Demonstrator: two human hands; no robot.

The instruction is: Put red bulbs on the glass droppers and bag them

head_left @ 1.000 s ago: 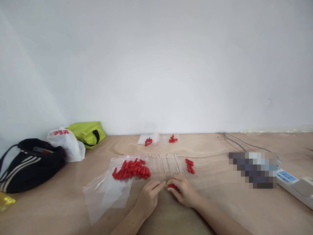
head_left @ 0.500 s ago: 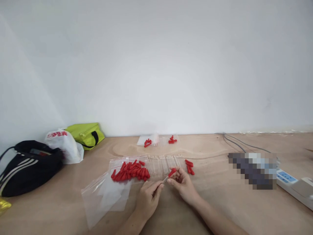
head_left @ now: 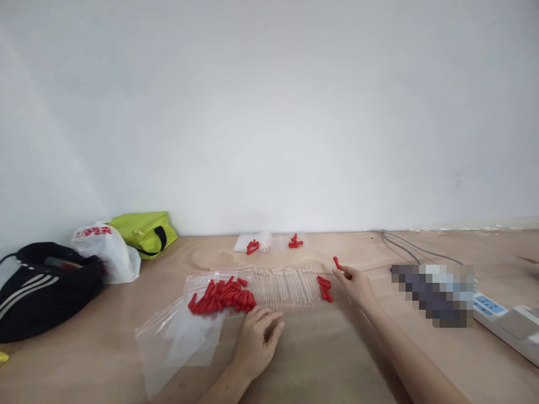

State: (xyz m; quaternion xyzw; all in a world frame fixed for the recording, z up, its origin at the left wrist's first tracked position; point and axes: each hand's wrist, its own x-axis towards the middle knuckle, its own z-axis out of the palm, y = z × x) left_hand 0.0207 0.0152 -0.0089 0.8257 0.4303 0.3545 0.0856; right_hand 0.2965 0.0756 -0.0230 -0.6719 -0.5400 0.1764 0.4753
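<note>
My right hand (head_left: 356, 286) is raised over the table to the right, its thumb and fingertips closed on a red rubber bulb (head_left: 336, 262) with a rounded end. Whether a thin tube is still attached to the bulb is hidden by the fingers. My left hand (head_left: 259, 342) rests low near the middle, thumb apart from the loosely curled fingers, with nothing seen between them. Just beyond it lies a heap of red bulbs (head_left: 221, 295) on a clear zip bag. A row of thin clear tubes (head_left: 286, 287) lies side by side, with several red bulbs (head_left: 324, 288) at its right end.
Clear zip bags (head_left: 179, 342) lie at front left. Small packs with red pieces (head_left: 252, 246) sit near the wall. At left are a black bag (head_left: 50, 292), a white plastic bag (head_left: 101, 252) and a green bag (head_left: 145, 230). A power strip (head_left: 505, 322) and cables are at right.
My right hand has moved right and away from me with the red bulb. The thin tube has left my left fingers, which have spread a little; that hand has barely moved.
</note>
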